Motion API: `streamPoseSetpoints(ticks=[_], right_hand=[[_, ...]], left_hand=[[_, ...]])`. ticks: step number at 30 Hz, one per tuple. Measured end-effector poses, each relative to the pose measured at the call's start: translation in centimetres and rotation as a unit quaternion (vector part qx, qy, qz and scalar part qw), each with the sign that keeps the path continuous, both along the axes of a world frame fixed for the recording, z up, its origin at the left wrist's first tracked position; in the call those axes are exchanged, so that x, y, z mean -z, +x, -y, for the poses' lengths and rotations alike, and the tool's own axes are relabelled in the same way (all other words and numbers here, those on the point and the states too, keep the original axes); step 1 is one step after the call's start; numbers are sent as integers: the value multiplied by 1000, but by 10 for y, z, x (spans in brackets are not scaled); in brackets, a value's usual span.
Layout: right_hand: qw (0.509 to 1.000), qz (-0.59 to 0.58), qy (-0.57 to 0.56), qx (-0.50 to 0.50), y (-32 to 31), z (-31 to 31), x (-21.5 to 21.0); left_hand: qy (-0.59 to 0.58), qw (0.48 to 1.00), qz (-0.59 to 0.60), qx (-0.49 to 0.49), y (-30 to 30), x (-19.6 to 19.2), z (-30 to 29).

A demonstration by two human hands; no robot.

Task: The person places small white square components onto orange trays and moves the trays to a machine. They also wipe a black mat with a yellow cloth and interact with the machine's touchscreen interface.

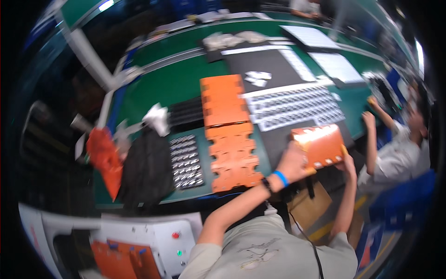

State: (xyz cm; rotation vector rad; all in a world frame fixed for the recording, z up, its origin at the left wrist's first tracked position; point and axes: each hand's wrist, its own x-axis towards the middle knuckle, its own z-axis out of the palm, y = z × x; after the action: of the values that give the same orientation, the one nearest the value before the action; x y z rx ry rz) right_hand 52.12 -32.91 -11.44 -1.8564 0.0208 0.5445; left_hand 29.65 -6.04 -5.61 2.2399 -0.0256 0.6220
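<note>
An orange notched panel point(320, 143), shiny on its upper face, is held up off the right front edge of the green table. My left hand point(293, 162) grips its left side, with a blue band and a dark band on that wrist. At its lower right corner my right hand point(346, 163) grips the panel too. The fingertips of both hands look yellow. Left of my left forearm, more orange notched panels lie flat in a column: a far one point(224, 100) and a near one point(234, 158).
White strips with rows of dark parts point(297, 107) lie beyond the panel. A black tray of small parts point(186, 162), black cloth point(146, 167) and a red bag point(104, 156) are at left. A co-worker point(395, 149) sits at right. A white control panel point(162, 237) stands front left.
</note>
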Motion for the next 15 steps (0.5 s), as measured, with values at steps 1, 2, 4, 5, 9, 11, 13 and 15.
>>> streamPoseSetpoints(ticks=[1, 2, 4, 5, 9, 11, 13, 15], right_hand=[[977, -37, 208, -19, 25, 29, 43], [951, -67, 298, -47, 22, 6, 35], [951, -71, 288, -90, 32, 32, 41], [944, -78, 294, -130, 34, 41, 33], [929, -197, 132, -285, 32, 87, -22], [946, -162, 94, -266, -3, 67, -54], [959, -136, 99, -230, -49, 36, -91], [969, -147, 124, -156, -76, 5, -111]], left_hand=[[-3, 998, 62, 11, 0, -7, 10], [42, 998, 49, -14, 0, 14, 16], [101, 991, -85, -17, -3, 22, 33], [145, 984, -82, -67, 8, 46, 46], [192, 970, 5, -148, 9, 71, 53], [183, 975, 7, -123, 2, 58, 42], [161, 983, 15, -86, -2, 48, 29], [138, 987, 14, -83, 11, 52, 17]])
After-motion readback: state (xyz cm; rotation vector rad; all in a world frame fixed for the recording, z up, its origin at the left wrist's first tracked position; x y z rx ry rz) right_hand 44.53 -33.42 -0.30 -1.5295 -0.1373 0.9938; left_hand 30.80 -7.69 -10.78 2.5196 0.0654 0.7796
